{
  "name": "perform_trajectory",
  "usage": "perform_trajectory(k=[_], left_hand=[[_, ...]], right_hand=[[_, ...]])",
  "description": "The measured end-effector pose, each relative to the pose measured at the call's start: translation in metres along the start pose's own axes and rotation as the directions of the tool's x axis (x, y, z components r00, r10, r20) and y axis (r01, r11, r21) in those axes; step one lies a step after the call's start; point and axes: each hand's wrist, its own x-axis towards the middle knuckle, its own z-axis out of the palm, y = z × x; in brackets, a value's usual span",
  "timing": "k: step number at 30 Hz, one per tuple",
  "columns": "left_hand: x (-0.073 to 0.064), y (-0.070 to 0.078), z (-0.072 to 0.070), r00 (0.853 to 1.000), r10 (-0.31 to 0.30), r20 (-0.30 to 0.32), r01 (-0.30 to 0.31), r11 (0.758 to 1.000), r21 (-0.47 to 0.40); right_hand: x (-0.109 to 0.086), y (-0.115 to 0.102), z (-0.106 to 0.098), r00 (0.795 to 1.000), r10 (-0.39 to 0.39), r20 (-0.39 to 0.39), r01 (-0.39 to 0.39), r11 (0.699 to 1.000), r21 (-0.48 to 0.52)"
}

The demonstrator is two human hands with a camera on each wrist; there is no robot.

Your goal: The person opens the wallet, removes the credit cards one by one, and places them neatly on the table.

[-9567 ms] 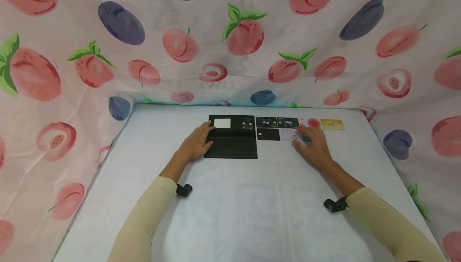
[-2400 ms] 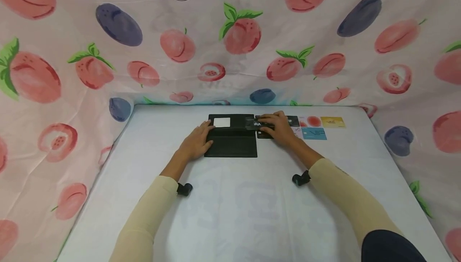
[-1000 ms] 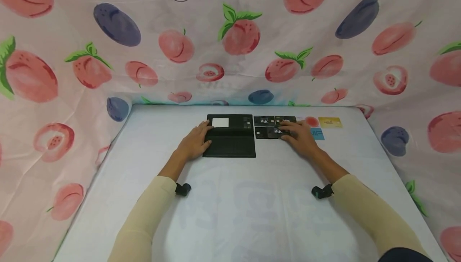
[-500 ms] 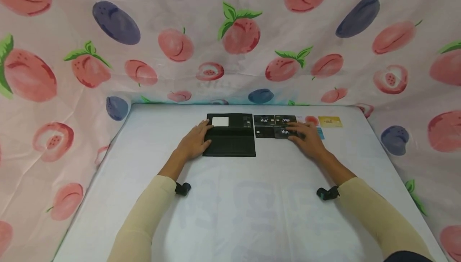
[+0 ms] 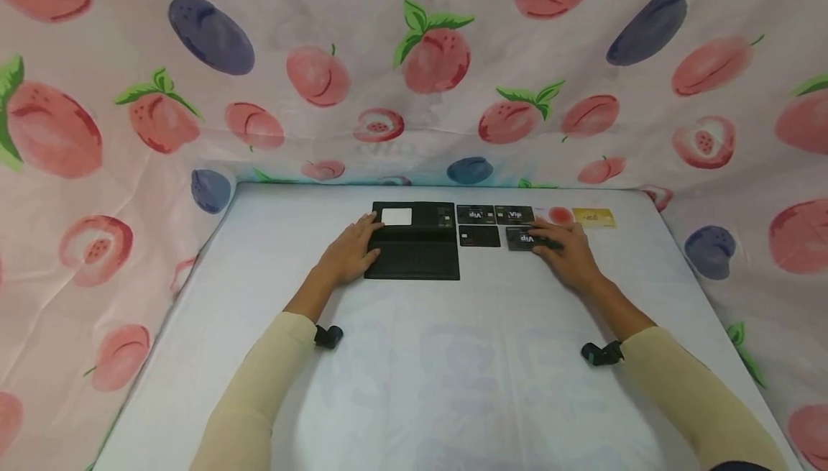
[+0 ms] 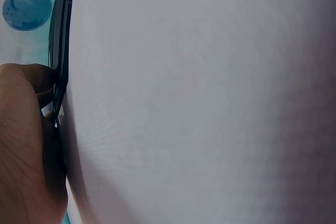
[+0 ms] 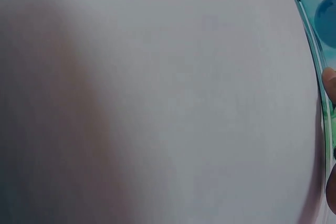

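Observation:
A black wallet [image 5: 414,259] lies unfolded on the white table, with a white panel in its upper half. My left hand [image 5: 346,254] rests along its left edge, fingers on the upper half and thumb on the lower. The left wrist view shows that hand [image 6: 23,140] at the wallet's dark edge [image 6: 62,24]. My right hand [image 5: 571,255] pinches a black VIP card [image 5: 520,239] by its right end, low over the lower row of cards. A plain black card [image 5: 479,236] lies to its left. In the right wrist view only fingertips [image 7: 331,85] show at the right border.
Above the held card is a row of cards: two black VIP cards [image 5: 475,214], a pale one with a red circle [image 5: 560,215] and a gold card [image 5: 595,218]. A peach-print cloth [image 5: 382,61] rises behind the table's far edge.
My right hand, earlier among the cards, was at the wallet's right edge with a black VIP card, then carried it rightward over the lower row. The left hand has stayed on the wallet.

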Motion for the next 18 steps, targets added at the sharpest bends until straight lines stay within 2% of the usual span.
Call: perform_trajectory(k=[9, 18], left_hand=[[0.003, -0.003, 0.003, 1.0, -0.013, 0.007, 0.013, 1.0, 0.005], [0.002, -0.003, 0.002, 1.0, -0.008, 0.006, 0.008, 1.0, 0.009]], right_hand=[[-0.009, 0.009, -0.009, 0.991, 0.13, 0.008, -0.13, 0.991, -0.021], [-0.018, 0.014, -0.016, 0.994, 0.103, -0.029, -0.104, 0.994, -0.025]])
